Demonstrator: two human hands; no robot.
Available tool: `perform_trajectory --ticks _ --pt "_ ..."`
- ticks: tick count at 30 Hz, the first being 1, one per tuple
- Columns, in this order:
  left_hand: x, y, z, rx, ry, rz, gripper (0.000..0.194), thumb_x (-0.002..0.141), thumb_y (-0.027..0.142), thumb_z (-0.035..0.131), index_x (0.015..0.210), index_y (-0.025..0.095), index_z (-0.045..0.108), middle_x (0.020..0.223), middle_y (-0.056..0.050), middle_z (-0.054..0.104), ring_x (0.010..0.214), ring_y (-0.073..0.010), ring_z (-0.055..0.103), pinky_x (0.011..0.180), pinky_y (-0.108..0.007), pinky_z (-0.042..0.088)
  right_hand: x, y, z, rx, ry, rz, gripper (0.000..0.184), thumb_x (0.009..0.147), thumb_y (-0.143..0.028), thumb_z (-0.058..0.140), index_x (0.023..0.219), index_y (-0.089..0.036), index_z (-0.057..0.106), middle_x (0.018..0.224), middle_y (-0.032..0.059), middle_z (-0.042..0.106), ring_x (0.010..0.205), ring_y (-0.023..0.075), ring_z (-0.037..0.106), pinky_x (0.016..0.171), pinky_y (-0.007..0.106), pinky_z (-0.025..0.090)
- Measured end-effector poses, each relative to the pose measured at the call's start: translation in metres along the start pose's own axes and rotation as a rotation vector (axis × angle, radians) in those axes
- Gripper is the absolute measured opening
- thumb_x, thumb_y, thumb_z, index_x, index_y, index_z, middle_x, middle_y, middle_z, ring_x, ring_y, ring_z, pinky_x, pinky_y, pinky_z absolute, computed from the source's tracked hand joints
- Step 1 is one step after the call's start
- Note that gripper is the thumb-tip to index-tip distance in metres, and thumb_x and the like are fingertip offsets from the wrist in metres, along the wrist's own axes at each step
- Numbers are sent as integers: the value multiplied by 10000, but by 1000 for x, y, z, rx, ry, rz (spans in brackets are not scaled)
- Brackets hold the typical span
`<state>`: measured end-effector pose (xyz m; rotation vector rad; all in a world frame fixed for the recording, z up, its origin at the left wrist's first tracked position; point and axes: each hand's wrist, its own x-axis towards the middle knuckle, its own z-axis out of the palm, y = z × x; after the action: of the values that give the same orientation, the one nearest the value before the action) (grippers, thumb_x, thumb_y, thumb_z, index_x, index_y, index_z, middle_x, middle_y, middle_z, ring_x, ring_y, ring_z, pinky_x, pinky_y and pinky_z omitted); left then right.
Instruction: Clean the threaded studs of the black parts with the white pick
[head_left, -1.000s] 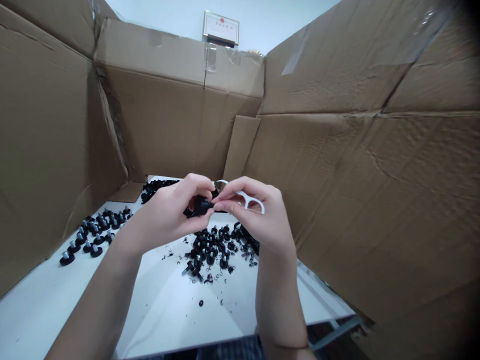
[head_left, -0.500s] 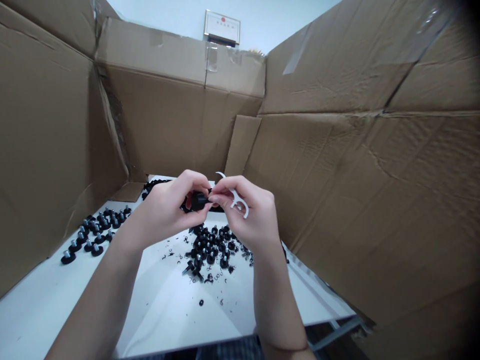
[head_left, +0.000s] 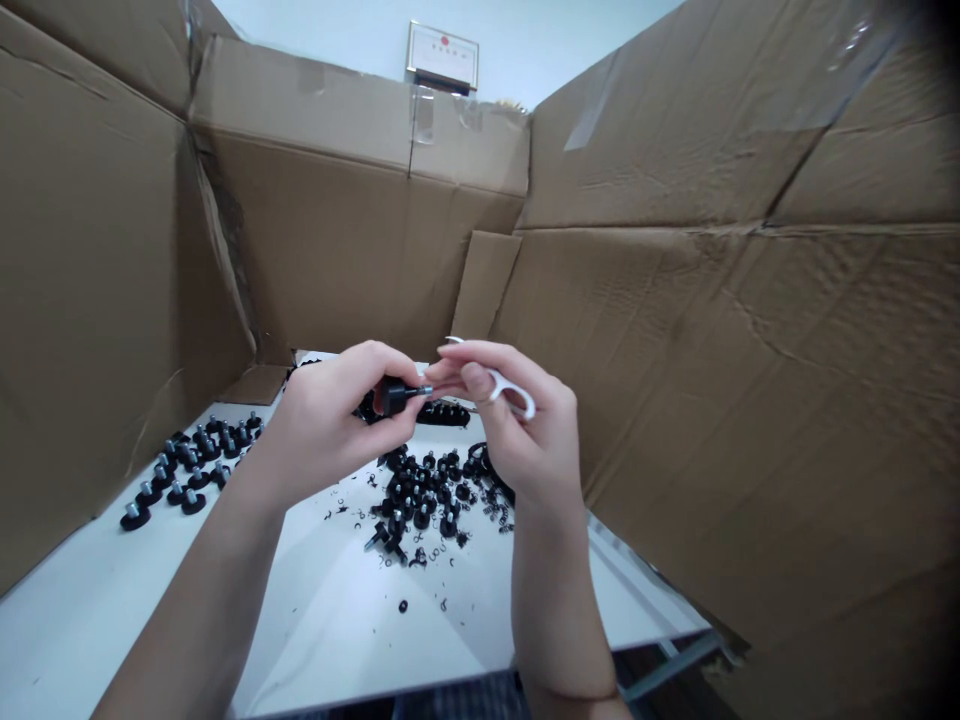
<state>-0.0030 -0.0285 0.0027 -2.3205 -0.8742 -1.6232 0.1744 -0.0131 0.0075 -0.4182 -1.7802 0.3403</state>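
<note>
Between the fingers of my left hand [head_left: 337, 415] is a black screw-on foot [head_left: 393, 396], its metal threaded stud pointing right. My right hand [head_left: 529, 425] grips a white tool with a curved, loop-like handle [head_left: 514, 392]; its working end is hidden by the fingers, so its exact kind does not show. The right fingertips are close to the tip of the stud; whether they touch it I cannot tell. Below both hands lies a heap of similar black feet [head_left: 421, 495] with metal studs, with small black ring-shaped scraps [head_left: 431, 552] scattered around it.
More black feet [head_left: 193, 465] stand stud-up on the left of the white table [head_left: 337, 640]. A dark row of parts [head_left: 442, 413] lies behind the hands. Tall cardboard walls [head_left: 360, 250] enclose the left, back and right sides. A framed certificate [head_left: 442, 55] hangs beyond.
My right hand has moved right, away from the foot, and the white tool has turned with it. The stud now shows. My left hand stays nearly still.
</note>
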Motion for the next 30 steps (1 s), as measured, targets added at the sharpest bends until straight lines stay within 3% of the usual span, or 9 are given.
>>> perform_trajectory --ticks 2,5,12,18,30 --pt "2 3 1 3 42 -17 111 793 140 638 832 229 586 725 45 659 568 -80 590 551 -206 506 -1 -1 -3 31 28 -37 216 947 -244 508 1076 -267 679 990 13 702 847 127 707 758 303 621" --pt "3 8 4 -21 113 -116 112 772 144 663 821 228 607 687 53 642 562 -81 584 559 -211 503 -1 -4 -4 -37 67 -112 236 933 -234 539 1093 -300 701 1114 26 664 931 145 699 798 321 617" --pt "0 11 10 -215 126 -306 101 763 156 676 829 218 631 784 13 711 619 -99 631 519 -195 488 -4 -3 3 -2 73 -110 136 918 -220 562 950 -236 694 928 37 719 854 162 711 772 343 619" --pt "-2 12 9 -208 142 -403 87 771 220 687 845 218 641 830 -12 726 703 -144 668 552 -225 503 -5 -2 5 29 95 -170 110 894 -161 591 939 -228 666 906 20 684 876 154 719 733 295 605" --pt "1 20 12 -153 152 -446 68 760 211 673 821 222 644 766 28 701 636 -108 621 550 -218 468 -5 -3 12 -94 186 -198 126 886 -117 588 922 -212 662 839 2 681 738 101 682 665 238 602"
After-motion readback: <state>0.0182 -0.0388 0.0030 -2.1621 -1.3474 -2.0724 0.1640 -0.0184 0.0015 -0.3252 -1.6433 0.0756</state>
